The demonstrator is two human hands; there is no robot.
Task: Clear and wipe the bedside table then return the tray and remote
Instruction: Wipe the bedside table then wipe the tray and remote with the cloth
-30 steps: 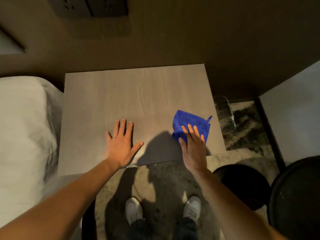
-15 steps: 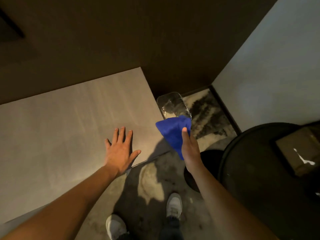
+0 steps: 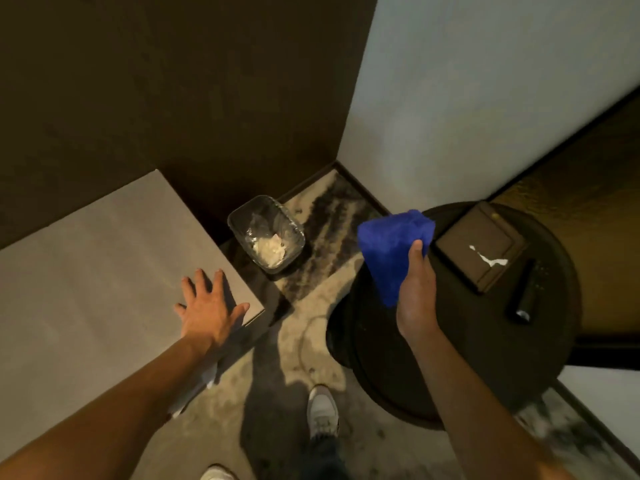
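The bare light-wood bedside table (image 3: 104, 265) fills the left side. My left hand (image 3: 209, 306) lies flat on its near right corner, fingers spread, holding nothing. My right hand (image 3: 417, 292) grips a bunched blue cloth (image 3: 391, 251) in the air above the left edge of a dark round table (image 3: 467, 341). On that round table sit a square brown tray (image 3: 479, 249) with a white scrap in it and, to its right, a black remote (image 3: 526, 292).
A clear plastic bin (image 3: 266, 233) with white crumpled waste stands on the patterned floor (image 3: 329, 216) between the two tables. A dark wall and a white wall meet in the corner behind it. My white shoes (image 3: 322, 410) are on the floor below.
My right hand lifted the blue cloth off the bedside table and carried it right, over the round table. The view swung right, revealing the tray and remote. My left hand stayed flat.
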